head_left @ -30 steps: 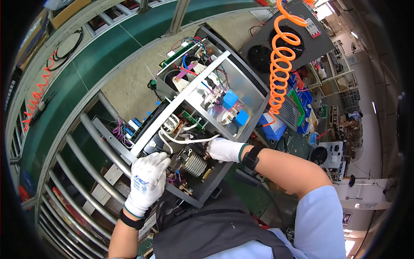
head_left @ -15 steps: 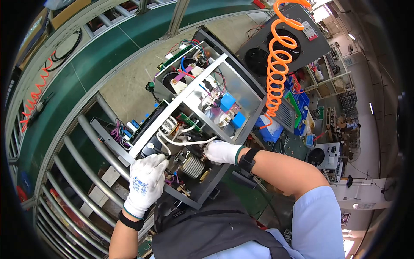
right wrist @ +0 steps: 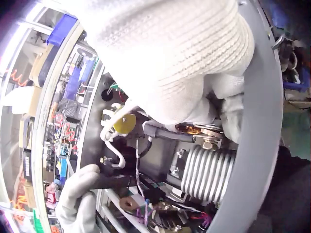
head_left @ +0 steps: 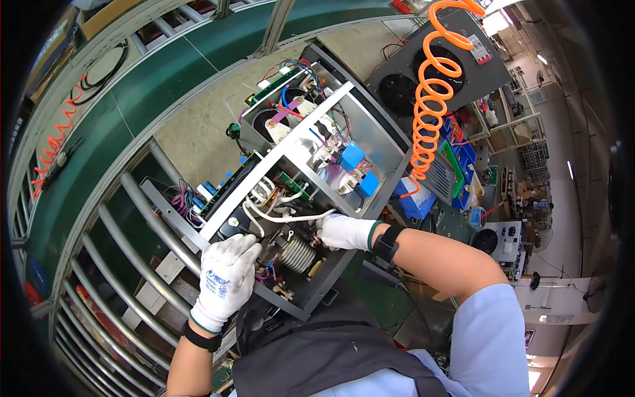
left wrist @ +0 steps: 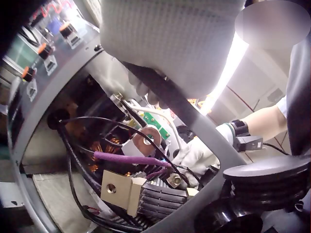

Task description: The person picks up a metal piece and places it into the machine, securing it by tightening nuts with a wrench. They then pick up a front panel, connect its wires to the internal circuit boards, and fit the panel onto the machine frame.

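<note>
An uncovered electrical unit with a dark grey metal frame [head_left: 281, 302] is in front of me. My gloved left hand [head_left: 226, 276] grips the frame's near left corner, fingers curled over its bar in the left wrist view. My gloved right hand [head_left: 347, 232] reaches inside the right end. In the right wrist view, its thumb and fingers close around a bolt [right wrist: 209, 144] with stacked washers, where a black-sleeved cable [right wrist: 167, 134] ends. The fingertips are partly hidden. A ribbed grey coil [right wrist: 209, 174] lies beside the bolt. A white cable [head_left: 291, 217] loops between the hands.
The unit stands by a roller conveyor [head_left: 126, 248] on the left. An orange coiled air hose [head_left: 433, 99] hangs at the right, before a grey panel with fans [head_left: 403, 92]. Blue bins [head_left: 466, 155] stand behind it. Inside the unit are loose wires and a purple sleeve [left wrist: 131, 158].
Both hands keep their places on the unit. The head view shifts slightly and comes back.
</note>
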Available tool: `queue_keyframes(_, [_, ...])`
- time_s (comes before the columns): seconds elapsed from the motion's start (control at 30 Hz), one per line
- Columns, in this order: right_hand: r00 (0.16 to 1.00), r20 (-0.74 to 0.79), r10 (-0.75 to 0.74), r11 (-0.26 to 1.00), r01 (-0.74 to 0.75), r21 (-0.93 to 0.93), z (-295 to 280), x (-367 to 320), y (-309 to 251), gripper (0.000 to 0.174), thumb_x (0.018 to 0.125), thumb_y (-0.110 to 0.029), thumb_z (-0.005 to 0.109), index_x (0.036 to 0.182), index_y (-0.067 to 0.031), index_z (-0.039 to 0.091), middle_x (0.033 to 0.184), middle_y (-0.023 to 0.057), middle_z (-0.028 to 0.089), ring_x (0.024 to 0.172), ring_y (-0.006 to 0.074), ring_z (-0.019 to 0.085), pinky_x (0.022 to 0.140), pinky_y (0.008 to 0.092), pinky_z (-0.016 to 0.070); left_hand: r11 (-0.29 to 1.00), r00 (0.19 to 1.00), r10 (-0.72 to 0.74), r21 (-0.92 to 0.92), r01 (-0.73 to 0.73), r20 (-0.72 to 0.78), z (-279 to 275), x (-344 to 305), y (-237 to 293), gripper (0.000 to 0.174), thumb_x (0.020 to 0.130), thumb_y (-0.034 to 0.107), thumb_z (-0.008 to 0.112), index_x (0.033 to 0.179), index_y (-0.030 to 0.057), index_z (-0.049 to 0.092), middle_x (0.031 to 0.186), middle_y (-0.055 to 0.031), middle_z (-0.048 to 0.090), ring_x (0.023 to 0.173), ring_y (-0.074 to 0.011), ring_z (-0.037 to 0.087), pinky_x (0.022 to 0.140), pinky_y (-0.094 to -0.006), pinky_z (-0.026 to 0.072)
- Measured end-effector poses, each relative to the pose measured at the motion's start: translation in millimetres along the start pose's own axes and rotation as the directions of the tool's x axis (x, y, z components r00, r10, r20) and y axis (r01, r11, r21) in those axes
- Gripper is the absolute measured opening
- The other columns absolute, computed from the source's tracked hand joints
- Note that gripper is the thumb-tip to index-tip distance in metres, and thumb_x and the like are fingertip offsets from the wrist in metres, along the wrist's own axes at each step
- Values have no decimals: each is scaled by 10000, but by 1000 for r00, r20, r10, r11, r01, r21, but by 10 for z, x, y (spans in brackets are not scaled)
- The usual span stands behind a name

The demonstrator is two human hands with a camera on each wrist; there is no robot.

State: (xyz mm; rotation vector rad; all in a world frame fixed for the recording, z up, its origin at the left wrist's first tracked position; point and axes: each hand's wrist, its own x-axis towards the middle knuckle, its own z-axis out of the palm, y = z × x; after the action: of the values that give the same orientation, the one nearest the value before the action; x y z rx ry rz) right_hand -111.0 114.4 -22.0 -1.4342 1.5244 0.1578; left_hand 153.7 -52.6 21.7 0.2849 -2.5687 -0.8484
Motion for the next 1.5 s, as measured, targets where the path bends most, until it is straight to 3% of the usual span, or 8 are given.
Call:
queue_keyframes(0.17, [928,-7,-372,771,304,-560,37,41,-33,144,735,-120,627,704,19,645,694,153,640,673,326,646,634,390,533,999,1000,20,38,-20,5,-31,41,43,345,696,13,633,1034,79,657,1094,-69,651,1007,-261,611,870,-387,442])
queue_keyframes(0.4, [827,-562,23,998,-56,-42,149,-196,-850,181,725,-137,579,820,-26,685,921,206,644,890,342,628,712,458,516,998,995,11,61,-17,99,-30,15,92,297,756,-18,538,1037,13,628,1113,-154,628,1074,-346,558,968,-446,396])
queue_keyframes(0.57, [223,-974,-34,949,313,39,508,-1072,-770,325,928,-238,527,1166,-28,600,1127,160,613,1047,345,595,908,433,481,991,972,81,91,-103,221,-140,162,245,304,852,32,562,1146,-16,623,1128,-202,642,1058,-374,597,947,-425,460])
queue_keyframes(0.73, [8,-706,708,705,-66,706,1749,-1688,673,292,925,-265,519,1093,-61,644,1075,170,649,1032,343,610,920,401,483,992,949,-99,103,71,298,-134,257,393,270,903,47,573,1157,-26,625,1137,-185,649,1079,-319,604,963,-392,456])
queue_keyframes(0.8, [-13,-296,955,290,-155,944,2471,-1869,1352,305,868,-255,557,1054,-43,674,1106,178,653,1043,331,617,920,384,482,968,923,-247,36,248,295,-142,287,426,280,929,56,560,1188,-39,608,1156,-180,645,1107,-296,595,987,-372,445])
queue_keyframes(0.97, [-302,-112,947,74,-134,988,3072,-2290,2654,304,854,-342,578,980,-81,669,1023,198,670,986,369,627,869,449,490,934,900,-346,190,303,265,-79,830,1125,295,942,52,546,1220,-30,596,1159,-174,645,1083,-270,602,989,-361,442])
queue_keyframes(1.37, [21,-102,995,103,-302,948,2375,-2272,3658,428,755,-295,588,1066,-2,579,962,253,665,938,416,637,851,479,497,944,817,-11,276,-182,576,1159,2328,2317,330,864,-45,561,1192,-27,600,1154,-195,640,1084,-353,605,943,-409,470])
queue_keyframes(1.5, [-63,-213,975,185,-303,935,2432,-2548,3454,423,771,-326,559,1043,-3,573,934,260,657,900,396,645,833,488,490,934,786,39,257,-248,618,1382,2506,2431,332,859,-32,584,1190,-10,608,1153,-187,642,1045,-342,627,910,-395,492])
